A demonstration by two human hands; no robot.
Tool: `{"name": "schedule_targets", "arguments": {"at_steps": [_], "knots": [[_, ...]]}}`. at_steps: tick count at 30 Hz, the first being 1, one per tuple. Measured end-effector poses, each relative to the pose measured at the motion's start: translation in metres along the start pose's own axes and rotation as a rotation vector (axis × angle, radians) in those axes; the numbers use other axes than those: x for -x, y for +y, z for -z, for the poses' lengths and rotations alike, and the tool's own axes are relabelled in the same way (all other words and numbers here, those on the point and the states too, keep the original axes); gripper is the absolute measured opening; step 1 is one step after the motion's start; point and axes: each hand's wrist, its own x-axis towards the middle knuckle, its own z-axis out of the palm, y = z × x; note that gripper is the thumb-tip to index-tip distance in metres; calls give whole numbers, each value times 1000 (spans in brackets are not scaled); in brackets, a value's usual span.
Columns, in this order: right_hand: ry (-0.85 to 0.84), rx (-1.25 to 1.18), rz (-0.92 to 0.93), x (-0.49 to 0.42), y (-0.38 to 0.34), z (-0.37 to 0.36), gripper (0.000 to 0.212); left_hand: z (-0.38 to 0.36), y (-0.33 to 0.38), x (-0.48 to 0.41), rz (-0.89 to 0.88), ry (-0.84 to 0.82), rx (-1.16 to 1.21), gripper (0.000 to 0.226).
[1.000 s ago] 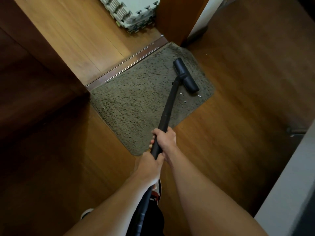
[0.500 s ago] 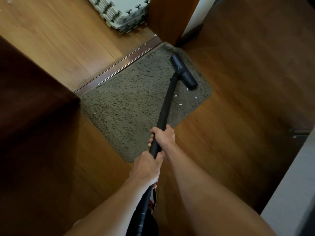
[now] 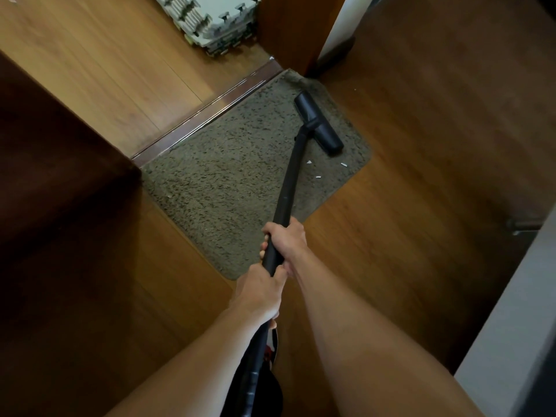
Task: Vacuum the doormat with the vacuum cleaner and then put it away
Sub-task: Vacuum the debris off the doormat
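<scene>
A grey-brown shaggy doormat (image 3: 228,188) lies on the wooden floor against a door threshold. The black vacuum head (image 3: 318,123) rests on the mat's far right part. Its black tube (image 3: 290,182) runs back toward me. My right hand (image 3: 287,246) grips the tube higher up, and my left hand (image 3: 258,291) grips it just below. A ribbed hose and the dark vacuum body (image 3: 255,386) show between my forearms at the bottom. Three small white scraps (image 3: 317,176) lie on the mat near the head.
A metal threshold strip (image 3: 210,111) borders the mat's far edge. Stacked foam puzzle tiles (image 3: 216,22) sit beyond it. A dark wooden door (image 3: 54,164) stands at left, a door post (image 3: 288,28) behind the mat, and a grey panel (image 3: 508,326) at right.
The vacuum head has slid a little toward the mat's far right corner, away from the white scraps. Both hands keep their grip on the tube.
</scene>
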Motion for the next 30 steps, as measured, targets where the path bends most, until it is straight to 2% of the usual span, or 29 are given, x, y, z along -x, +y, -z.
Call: {"name": "schedule_targets", "arguments": {"at_steps": [14,20,30], "knots": [[-10,26,-32,80,86,-71,28,61,-105,66,86,-59,53,38],[27,1,-48,107,122,-98,29,86,-145,86,58,-86,-23,38],[87,-54,-30,107,128,-85,27,73,-144,84,50,-100,-84,39]]}}
